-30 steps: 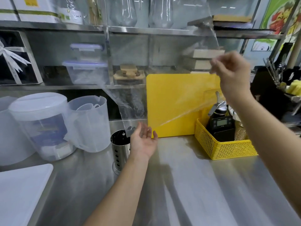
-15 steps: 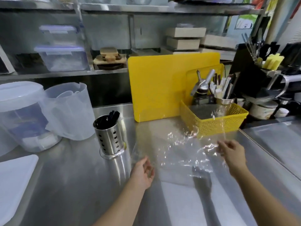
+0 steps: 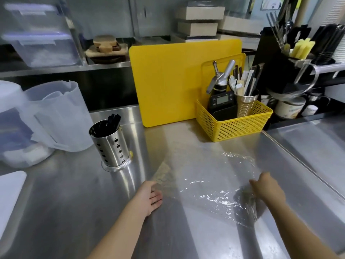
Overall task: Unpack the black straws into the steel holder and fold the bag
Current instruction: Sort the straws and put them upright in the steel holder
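The clear plastic bag (image 3: 209, 186) lies spread flat on the steel counter (image 3: 78, 212) between my hands. My left hand (image 3: 150, 196) rests flat on its left edge with fingers apart. My right hand (image 3: 267, 189) is at the bag's right edge, fingers curled down onto the crinkled film; whether it pinches the film is unclear. The perforated steel holder (image 3: 110, 144) stands upright to the left of the bag, with the black straws (image 3: 110, 121) inside it.
A yellow cutting board (image 3: 173, 79) leans at the back, with a yellow basket (image 3: 237, 124) of tools beside it. Translucent jugs (image 3: 57, 116) stand at the left and a white board (image 3: 9, 195) lies at the front left. A black utensil rack (image 3: 291, 58) is at the right.
My right hand brought the bag down from high in the air onto the counter. The left hand dropped from beside the holder onto the bag's left edge.
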### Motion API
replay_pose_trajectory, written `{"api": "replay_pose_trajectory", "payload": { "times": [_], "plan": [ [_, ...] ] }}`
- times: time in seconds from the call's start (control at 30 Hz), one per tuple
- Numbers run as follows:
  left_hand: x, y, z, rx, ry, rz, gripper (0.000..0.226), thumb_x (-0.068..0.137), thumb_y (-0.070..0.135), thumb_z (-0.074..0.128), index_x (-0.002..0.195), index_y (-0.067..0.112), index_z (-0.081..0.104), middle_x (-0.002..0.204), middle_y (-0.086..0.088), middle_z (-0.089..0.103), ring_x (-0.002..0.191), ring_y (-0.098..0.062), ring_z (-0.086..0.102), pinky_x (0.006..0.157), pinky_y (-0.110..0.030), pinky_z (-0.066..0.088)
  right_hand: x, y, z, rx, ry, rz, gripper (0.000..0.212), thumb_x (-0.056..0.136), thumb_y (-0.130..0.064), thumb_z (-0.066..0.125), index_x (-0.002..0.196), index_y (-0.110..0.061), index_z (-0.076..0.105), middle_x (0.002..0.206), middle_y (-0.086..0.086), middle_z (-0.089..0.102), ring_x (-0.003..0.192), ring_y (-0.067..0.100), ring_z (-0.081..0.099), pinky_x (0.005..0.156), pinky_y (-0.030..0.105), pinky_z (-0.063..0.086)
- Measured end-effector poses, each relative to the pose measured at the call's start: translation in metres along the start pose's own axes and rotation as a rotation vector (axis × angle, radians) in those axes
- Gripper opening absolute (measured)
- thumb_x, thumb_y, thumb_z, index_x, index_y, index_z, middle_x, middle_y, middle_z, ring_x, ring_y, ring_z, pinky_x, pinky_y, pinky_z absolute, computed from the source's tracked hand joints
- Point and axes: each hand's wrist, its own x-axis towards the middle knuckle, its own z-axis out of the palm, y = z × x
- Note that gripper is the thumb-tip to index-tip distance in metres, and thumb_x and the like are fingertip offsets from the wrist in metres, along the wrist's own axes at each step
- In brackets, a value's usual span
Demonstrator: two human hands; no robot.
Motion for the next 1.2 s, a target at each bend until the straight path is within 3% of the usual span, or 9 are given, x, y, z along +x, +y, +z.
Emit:
{"api": "replay_pose_trajectory", "payload": {
  "times": [0.13,0.23,0.3,0.37,0.43,0.53,0.67,0.93,1.2],
  "plan": [
    [-0.005,0.023,-0.021,0.186,0.094,0.136,0.026,0.087,0.026,0.058,0.104,0.007,0.049,0.084,-0.012,0.055,0.082,-0.026,0.054,0.077,-0.035,0.044,-0.001,-0.038,-0.019,-0.105,0.047,-0.139,0.037,0.091,-0.026,0.054,0.114,0.001,0.047,0.121,0.026,0.054,0.108,0.04,0.054,0.079,0.04,0.041],
    [-0.012,0.043,-0.041,0.273,0.203,0.317,0.012,0.085,0.019,0.06,0.085,0.012,0.05,0.072,-0.009,0.049,0.067,-0.022,0.047,0.067,-0.03,0.038,-0.006,-0.078,-0.018,-0.034,0.004,-0.281,0.045,0.09,-0.029,0.058,0.122,0.001,0.047,0.119,0.026,0.058,0.109,0.039,0.054,0.077,0.038,0.04],
    [-0.022,0.057,-0.055,0.308,0.248,0.398,0.015,0.08,0.019,0.063,0.073,0.011,0.053,0.067,-0.01,0.048,0.064,-0.023,0.046,0.066,-0.031,0.038,-0.014,-0.107,-0.011,0.015,-0.048,-0.368,0.05,0.088,-0.032,0.06,0.125,-0.001,0.048,0.114,0.022,0.062,0.105,0.037,0.057,0.078,0.036,0.042],
    [-0.032,0.07,-0.069,0.337,0.309,0.474,0.027,0.073,0.028,0.066,0.082,0.003,0.061,0.069,-0.017,0.054,0.07,-0.029,0.054,0.065,-0.035,0.042,-0.024,-0.135,0.0,0.052,-0.095,-0.464,0.049,0.088,-0.033,0.061,0.123,-0.001,0.049,0.108,0.02,0.064,0.096,0.036,0.058,0.074,0.036,0.043],
    [-0.038,0.081,-0.081,0.353,0.355,0.547,0.027,0.075,0.032,0.064,0.086,0.008,0.059,0.072,-0.015,0.054,0.077,-0.029,0.054,0.064,-0.035,0.038,-0.038,-0.163,0.011,0.077,-0.136,-0.542,0.049,0.088,-0.034,0.059,0.124,-0.003,0.048,0.108,0.018,0.064,0.09,0.031,0.057,0.07,0.032,0.04],
    [-0.039,0.095,-0.098,0.348,0.421,0.626,0.02,0.088,0.027,0.057,0.1,0.014,0.047,0.095,0.0,0.054,0.091,-0.02,0.049,0.074,-0.029,0.035,-0.056,-0.2,0.03,0.126,-0.168,-0.648,0.051,0.089,-0.038,0.057,0.127,-0.007,0.047,0.11,0.015,0.064,0.087,0.025,0.057,0.07,0.03,0.041],
    [-0.04,0.111,-0.114,0.427,0.496,0.735,0.042,0.089,0.031,0.055,0.126,0.014,0.046,0.122,-0.004,0.058,0.101,-0.021,0.055,0.085,-0.032,0.042,-0.071,-0.243,0.054,0.167,-0.203,-0.717,0.052,0.086,-0.046,0.057,0.125,-0.012,0.049,0.105,0.011,0.066,0.091,0.026,0.062,0.074,0.035,0.048],
    [-0.029,0.139,-0.115,0.63,0.582,1.0,0.037,0.088,0.034,0.056,0.121,0.019,0.049,0.124,0.002,0.058,0.116,-0.016,0.053,0.091,-0.031,0.041,-0.092,-0.301,0.086,0.273,-0.225,-0.799,0.054,0.087,-0.049,0.054,0.125,-0.012,0.049,0.085,0.007,0.067,0.089,0.027,0.062,0.079,0.038,0.048],
    [-0.001,0.179,-0.093,0.834,0.483,1.253,0.034,0.088,0.03,0.055,0.121,0.022,0.051,0.12,0.008,0.059,0.114,-0.012,0.051,0.09,-0.022,0.038,-0.105,-0.348,0.109,0.268,-0.2,-0.863,0.058,0.085,-0.054,0.053,0.125,-0.013,0.045,0.065,-0.01,0.053,0.078,0.02,0.06,0.069,0.034,0.047]
  ]
}}
